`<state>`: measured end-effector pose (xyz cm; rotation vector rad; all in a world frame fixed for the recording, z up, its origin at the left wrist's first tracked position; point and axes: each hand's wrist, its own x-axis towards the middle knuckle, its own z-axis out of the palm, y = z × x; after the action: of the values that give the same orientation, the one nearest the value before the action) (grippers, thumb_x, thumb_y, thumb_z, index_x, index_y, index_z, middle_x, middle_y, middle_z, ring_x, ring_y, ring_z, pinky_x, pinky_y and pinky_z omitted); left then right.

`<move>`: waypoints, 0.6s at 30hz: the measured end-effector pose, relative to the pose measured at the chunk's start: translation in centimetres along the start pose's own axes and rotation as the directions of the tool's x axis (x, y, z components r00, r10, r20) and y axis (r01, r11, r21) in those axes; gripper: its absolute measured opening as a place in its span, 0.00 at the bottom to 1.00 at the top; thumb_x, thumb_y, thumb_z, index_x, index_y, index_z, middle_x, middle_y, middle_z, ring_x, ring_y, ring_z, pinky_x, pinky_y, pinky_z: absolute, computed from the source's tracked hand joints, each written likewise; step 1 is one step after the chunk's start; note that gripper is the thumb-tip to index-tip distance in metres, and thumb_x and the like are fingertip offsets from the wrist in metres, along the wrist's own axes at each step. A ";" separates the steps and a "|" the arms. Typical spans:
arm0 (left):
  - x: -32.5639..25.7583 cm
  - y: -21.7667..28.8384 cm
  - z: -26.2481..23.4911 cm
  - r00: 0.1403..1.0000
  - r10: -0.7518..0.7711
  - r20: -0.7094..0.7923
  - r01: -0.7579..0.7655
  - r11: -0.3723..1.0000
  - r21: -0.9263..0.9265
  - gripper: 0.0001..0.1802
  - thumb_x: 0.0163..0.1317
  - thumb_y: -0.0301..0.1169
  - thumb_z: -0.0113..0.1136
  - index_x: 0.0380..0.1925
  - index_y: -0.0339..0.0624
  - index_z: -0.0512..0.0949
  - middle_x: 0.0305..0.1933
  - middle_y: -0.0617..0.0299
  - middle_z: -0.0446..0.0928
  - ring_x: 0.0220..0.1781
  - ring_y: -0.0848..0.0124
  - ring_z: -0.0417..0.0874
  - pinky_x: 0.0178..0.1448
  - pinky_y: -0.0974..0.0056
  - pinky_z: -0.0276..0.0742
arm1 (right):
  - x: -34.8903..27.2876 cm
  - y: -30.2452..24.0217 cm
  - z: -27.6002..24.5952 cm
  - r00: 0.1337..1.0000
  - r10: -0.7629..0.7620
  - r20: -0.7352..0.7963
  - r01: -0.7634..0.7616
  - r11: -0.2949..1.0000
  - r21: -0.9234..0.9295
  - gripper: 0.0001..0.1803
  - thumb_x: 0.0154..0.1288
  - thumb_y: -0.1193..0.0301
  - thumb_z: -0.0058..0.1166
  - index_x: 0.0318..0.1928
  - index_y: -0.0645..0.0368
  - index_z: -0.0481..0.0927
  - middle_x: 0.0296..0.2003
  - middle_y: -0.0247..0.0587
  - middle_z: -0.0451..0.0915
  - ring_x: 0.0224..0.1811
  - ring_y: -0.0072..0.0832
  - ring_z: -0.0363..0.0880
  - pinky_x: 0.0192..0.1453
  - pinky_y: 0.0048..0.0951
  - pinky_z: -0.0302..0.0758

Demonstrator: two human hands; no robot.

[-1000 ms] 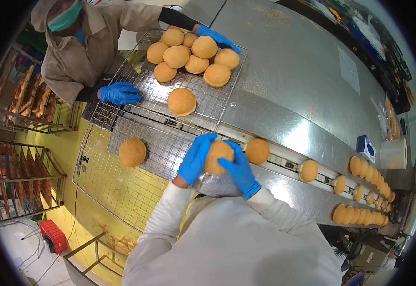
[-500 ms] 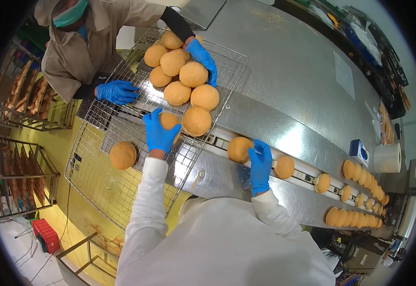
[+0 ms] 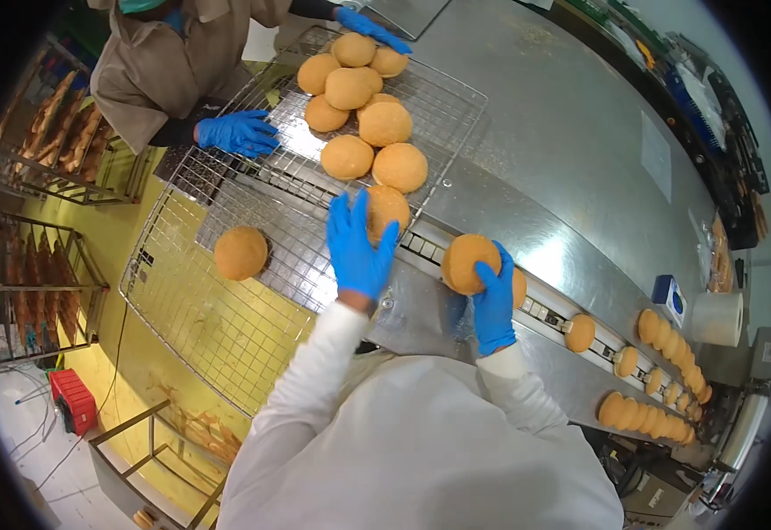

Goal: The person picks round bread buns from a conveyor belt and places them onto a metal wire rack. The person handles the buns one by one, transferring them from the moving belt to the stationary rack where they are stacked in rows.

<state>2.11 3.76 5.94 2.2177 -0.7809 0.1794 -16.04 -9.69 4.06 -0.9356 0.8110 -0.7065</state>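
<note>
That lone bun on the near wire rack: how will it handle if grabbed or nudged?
The lone bun looks round and domed, so a push probably slides it over the wire rack rather than tipping it. Probably light and soft; a hard grip may dent it.

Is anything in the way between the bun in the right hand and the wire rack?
Nothing visible blocks it. The right hand grips a bun over the conveyor. Between it and the wire rack lies only bare steel, with the left hand on another bun at the rack's near edge.
</note>
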 end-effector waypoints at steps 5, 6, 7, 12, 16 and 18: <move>3.2 -2.5 3.0 0.962 -0.146 0.231 0.166 0.984 -0.071 0.45 0.51 0.45 0.72 0.66 0.38 0.65 0.58 0.38 0.68 0.63 0.45 0.70 0.66 0.51 0.70 | 1.4 1.1 -4.3 0.939 -0.328 0.103 0.292 0.602 -0.744 0.27 0.62 0.74 0.57 0.62 0.59 0.70 0.58 0.44 0.72 0.63 0.35 0.69 0.68 0.35 0.67; 3.0 -2.0 3.0 0.974 -0.137 0.180 0.166 0.973 -0.158 0.46 0.49 0.44 0.74 0.66 0.38 0.65 0.58 0.40 0.68 0.63 0.46 0.70 0.65 0.51 0.70 | 0.8 1.0 -4.6 0.920 -0.386 0.071 0.296 0.563 -0.772 0.27 0.61 0.73 0.58 0.62 0.59 0.71 0.58 0.44 0.72 0.63 0.35 0.69 0.68 0.35 0.66; 2.6 -1.8 2.7 0.983 -0.131 0.129 0.159 0.958 -0.238 0.47 0.47 0.42 0.75 0.66 0.38 0.64 0.57 0.42 0.67 0.62 0.47 0.70 0.65 0.51 0.70 | 0.1 0.7 -4.3 0.897 -0.440 0.040 0.294 0.528 -0.796 0.27 0.61 0.73 0.59 0.62 0.59 0.71 0.58 0.44 0.72 0.63 0.35 0.69 0.68 0.35 0.66; -1.3 0.6 2.1 0.984 0.101 0.146 -0.018 0.876 -0.482 0.48 0.44 0.33 0.78 0.65 0.38 0.65 0.59 0.48 0.66 0.64 0.52 0.68 0.69 0.53 0.67 | -2.4 -1.1 1.0 0.983 -0.114 0.147 0.146 0.962 -0.232 0.30 0.62 0.70 0.61 0.64 0.59 0.69 0.59 0.42 0.73 0.62 0.33 0.70 0.69 0.33 0.66; -1.9 0.7 -1.7 0.894 0.249 0.373 0.028 0.799 -0.601 0.39 0.50 0.31 0.75 0.62 0.37 0.69 0.62 0.49 0.69 0.68 0.55 0.68 0.69 0.53 0.66 | -2.0 0.2 0.6 0.932 0.184 0.312 -0.151 0.980 -0.127 0.32 0.64 0.68 0.61 0.67 0.59 0.66 0.60 0.44 0.72 0.61 0.34 0.72 0.67 0.33 0.69; -0.3 -6.2 -4.3 0.978 -0.209 -0.007 0.178 0.851 -0.495 0.35 0.52 0.31 0.74 0.60 0.35 0.72 0.62 0.47 0.71 0.66 0.53 0.70 0.69 0.52 0.67 | -1.9 -0.4 -0.3 0.976 0.109 0.189 -0.068 0.975 -0.209 0.32 0.65 0.68 0.60 0.67 0.59 0.65 0.61 0.45 0.71 0.63 0.34 0.71 0.68 0.33 0.69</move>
<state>6.03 10.21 4.99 1.7759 -0.4929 -0.0512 -17.32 -8.39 4.84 -1.1266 0.7503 -0.4492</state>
